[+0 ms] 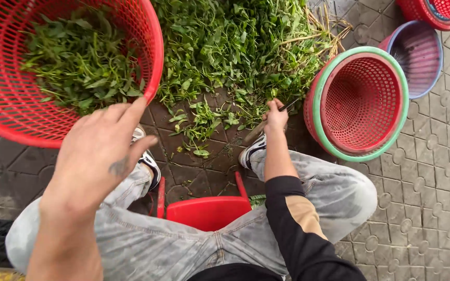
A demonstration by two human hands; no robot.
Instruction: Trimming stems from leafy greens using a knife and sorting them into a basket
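From my head view: left hand (102, 151) is raised, fingers loosely spread, holding nothing, hovering just at the near rim of the big red basket (6, 104) on the left. That basket is tilted toward me and has a load of leafy greens (79, 62) inside. Right hand (275, 117) is low, down by the ground, closed around a knife (288, 105); only a short dark bit of it sticks out past the fist. It sits at the near edge of the big pile of greens (235, 47) spread on the paving (433, 198), with a few loose sprigs (204, 122) scattered just in front of the shoes. To the right of that hand, a red basket with a green rim (363, 101) lies tipped on its side, touching a purple basket (417, 54) behind it; more red baskets (438, 10) at the top right corner. I'm seated on a red stool (209, 211), knees apart, grey jeans, black sleeve on the right arm.
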